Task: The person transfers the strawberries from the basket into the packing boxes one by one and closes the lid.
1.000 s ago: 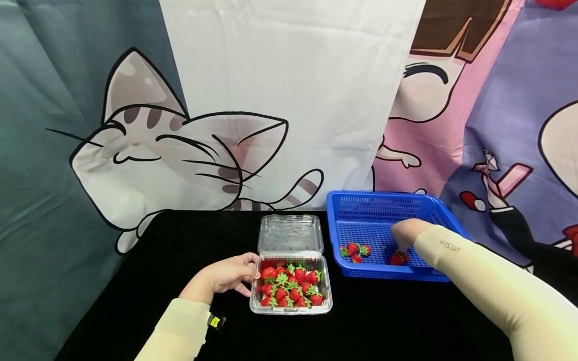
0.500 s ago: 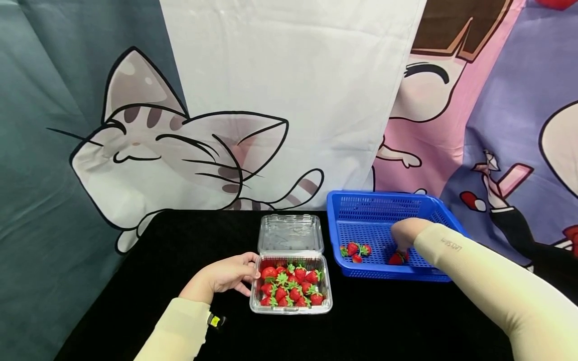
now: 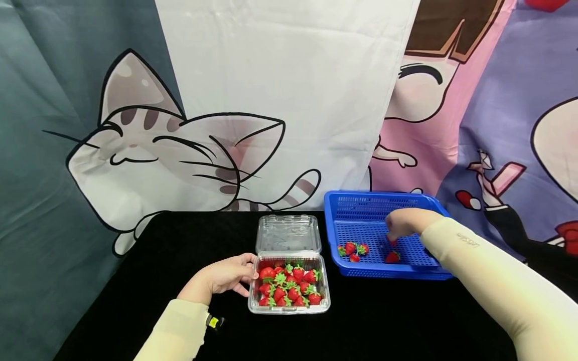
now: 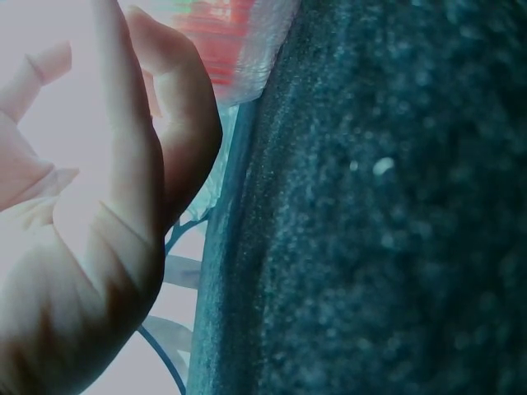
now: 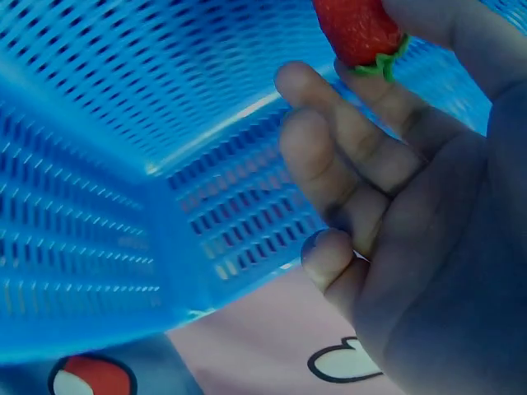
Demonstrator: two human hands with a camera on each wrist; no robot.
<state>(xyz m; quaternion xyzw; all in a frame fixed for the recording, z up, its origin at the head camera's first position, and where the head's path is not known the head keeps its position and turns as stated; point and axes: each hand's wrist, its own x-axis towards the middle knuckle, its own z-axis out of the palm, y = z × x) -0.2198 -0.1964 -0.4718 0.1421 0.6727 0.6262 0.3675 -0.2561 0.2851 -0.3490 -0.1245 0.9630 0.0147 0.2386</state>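
Observation:
A clear plastic clamshell box (image 3: 289,310) full of strawberries (image 3: 292,287) sits mid-table, its lid (image 3: 289,233) laid back. My left hand (image 3: 227,275) holds the box's left side, thumb at the rim and fingers along the outer wall. Inside the blue plastic basket (image 3: 331,235), my right hand (image 3: 407,221) pinches a strawberry (image 5: 358,31) between thumb and fingertips, green leaves showing below it. The other fingers are loosely bent. On the basket floor just below that hand lies another strawberry (image 3: 392,257).
Several more strawberries (image 3: 350,248) cluster in the basket's front left corner. Black cloth (image 3: 361,321) covers the table. Behind it hangs a printed curtain (image 3: 289,60) with cartoon figures, close to the back of the basket.
My right hand has risen a little from the basket floor with a strawberry, leaving another one below it. The left hand stays on the box. The head view has shifted slightly.

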